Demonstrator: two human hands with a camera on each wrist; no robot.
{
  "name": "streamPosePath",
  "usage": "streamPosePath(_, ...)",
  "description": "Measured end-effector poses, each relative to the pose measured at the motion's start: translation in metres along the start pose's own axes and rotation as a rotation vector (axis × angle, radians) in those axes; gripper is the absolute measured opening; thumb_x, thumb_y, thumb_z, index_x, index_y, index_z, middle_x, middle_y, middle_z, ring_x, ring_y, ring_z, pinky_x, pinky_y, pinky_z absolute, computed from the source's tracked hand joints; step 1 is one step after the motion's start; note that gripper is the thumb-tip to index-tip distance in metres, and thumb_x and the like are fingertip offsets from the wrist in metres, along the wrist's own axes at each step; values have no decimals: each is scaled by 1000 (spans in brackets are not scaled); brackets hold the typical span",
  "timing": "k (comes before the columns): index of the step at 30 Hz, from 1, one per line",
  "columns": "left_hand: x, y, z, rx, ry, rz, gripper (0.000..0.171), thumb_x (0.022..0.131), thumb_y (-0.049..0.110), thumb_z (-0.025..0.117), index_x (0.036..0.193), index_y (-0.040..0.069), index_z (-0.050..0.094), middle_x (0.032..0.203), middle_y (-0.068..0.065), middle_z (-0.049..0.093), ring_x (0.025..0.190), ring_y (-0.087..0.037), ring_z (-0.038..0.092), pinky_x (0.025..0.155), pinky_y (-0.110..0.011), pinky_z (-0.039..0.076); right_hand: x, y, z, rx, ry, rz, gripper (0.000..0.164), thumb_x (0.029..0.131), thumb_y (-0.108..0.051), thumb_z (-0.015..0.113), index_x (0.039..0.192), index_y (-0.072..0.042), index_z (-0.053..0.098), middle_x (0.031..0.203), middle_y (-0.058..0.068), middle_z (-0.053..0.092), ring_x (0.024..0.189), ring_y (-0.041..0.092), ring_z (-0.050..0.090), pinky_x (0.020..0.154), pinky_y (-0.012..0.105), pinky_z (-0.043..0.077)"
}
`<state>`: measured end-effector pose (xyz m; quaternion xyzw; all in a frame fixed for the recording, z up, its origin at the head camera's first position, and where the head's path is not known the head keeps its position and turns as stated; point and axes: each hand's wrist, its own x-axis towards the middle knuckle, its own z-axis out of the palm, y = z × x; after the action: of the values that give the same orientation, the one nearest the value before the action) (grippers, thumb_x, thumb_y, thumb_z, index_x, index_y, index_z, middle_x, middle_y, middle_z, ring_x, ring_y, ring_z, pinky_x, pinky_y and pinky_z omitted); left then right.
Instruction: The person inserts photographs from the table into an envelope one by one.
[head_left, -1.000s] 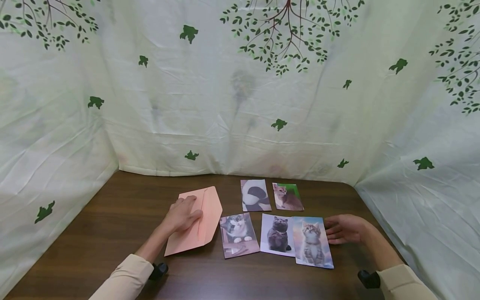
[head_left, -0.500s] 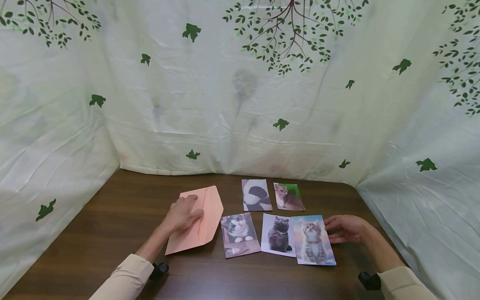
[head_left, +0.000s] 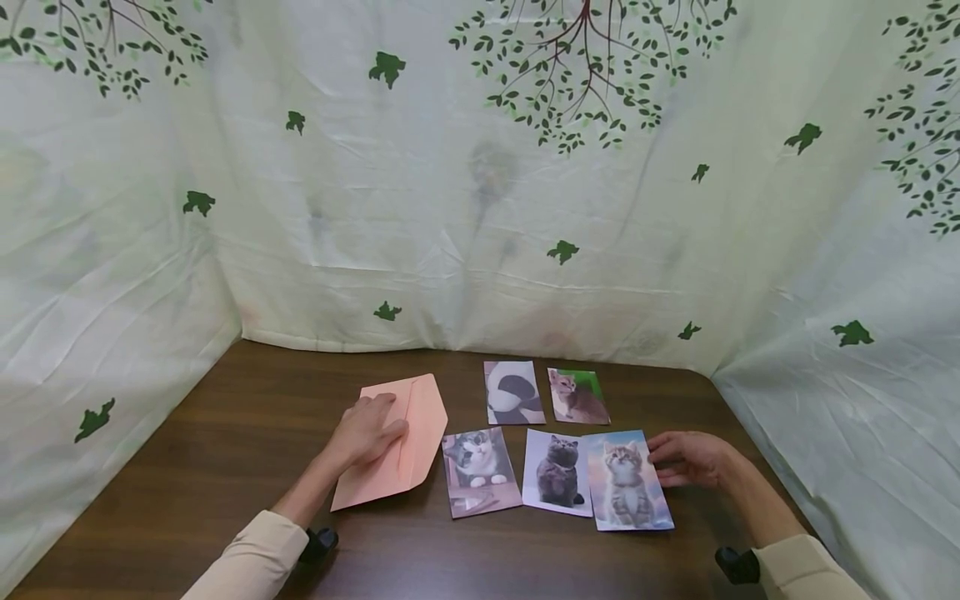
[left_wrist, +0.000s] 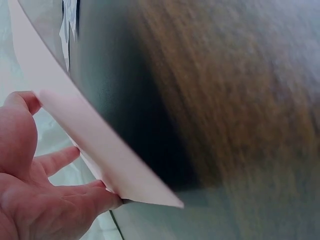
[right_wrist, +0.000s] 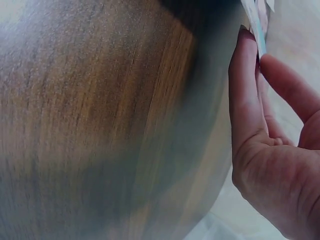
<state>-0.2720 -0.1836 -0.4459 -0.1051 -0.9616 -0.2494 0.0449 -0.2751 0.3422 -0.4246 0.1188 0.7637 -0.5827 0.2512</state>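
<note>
My left hand (head_left: 369, 429) rests over a peach envelope (head_left: 426, 417), thumb and fingertips on its upper face. In the left wrist view, the fingertips (left_wrist: 100, 185) touch the envelope (left_wrist: 95, 120), which stands out above the dark shadow. At the right, my right hand (head_left: 693, 458) pinches the edge of the tabby kitten picture card (head_left: 626, 483). Its thumb and fingers meet at the card's edge (right_wrist: 257, 30) in the right wrist view. The kitten card slightly overlaps a grey cat picture card (head_left: 558, 471) on its left.
On the brown wooden table (head_left: 247, 417) lie a grey-and-white kitten card (head_left: 480, 471), a grey-and-white picture card (head_left: 513, 392) and a brown kitten card (head_left: 577, 396). A pale leaf-printed curtain (head_left: 450, 208) closes the back and both sides.
The tabby kitten card has shifted slightly to the right with its near edge a little farther up. My left hand and the envelope have stayed in place.
</note>
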Motion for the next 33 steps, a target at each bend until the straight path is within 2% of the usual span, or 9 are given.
streamPosePath(9,-2,2,1,7,-15,-34,53,95,24,57,137,-8,53,134,-27,60,127,-46,49,110,-62,35,-1,-3,-11,1,4,-26,34,96,-4,59,127,8,57,97,8,73,85,21,72,79,37,62)
streamPosePath(19,-2,4,-1,16,-35,-44,53,96,24,58,138,-7,53,135,-26,60,127,-45,48,110,-62,34,-10,-23,-18,-6,6,-54,28,98,-5,57,123,6,59,95,5,73,84,20,71,78,35,62)
streamPosePath(25,-2,3,0,13,-33,-42,53,96,24,58,138,-7,53,136,-26,59,128,-45,48,110,-62,34,-8,-41,-11,-3,4,-67,29,98,-5,57,125,6,57,94,4,72,82,18,69,75,32,61)
streamPosePath(28,-1,2,2,12,-31,-45,54,96,25,57,139,-7,52,137,-26,59,128,-45,47,111,-62,33,-6,-49,-5,-2,-15,-75,35,99,-5,55,131,9,52,95,3,72,83,17,70,75,31,61)
streamPosePath(33,0,0,3,13,-29,-54,54,96,26,57,140,-5,52,137,-26,58,129,-45,47,111,-62,33,1,-61,9,12,12,-81,46,100,-5,55,141,10,42,96,3,70,81,15,68,72,27,60)
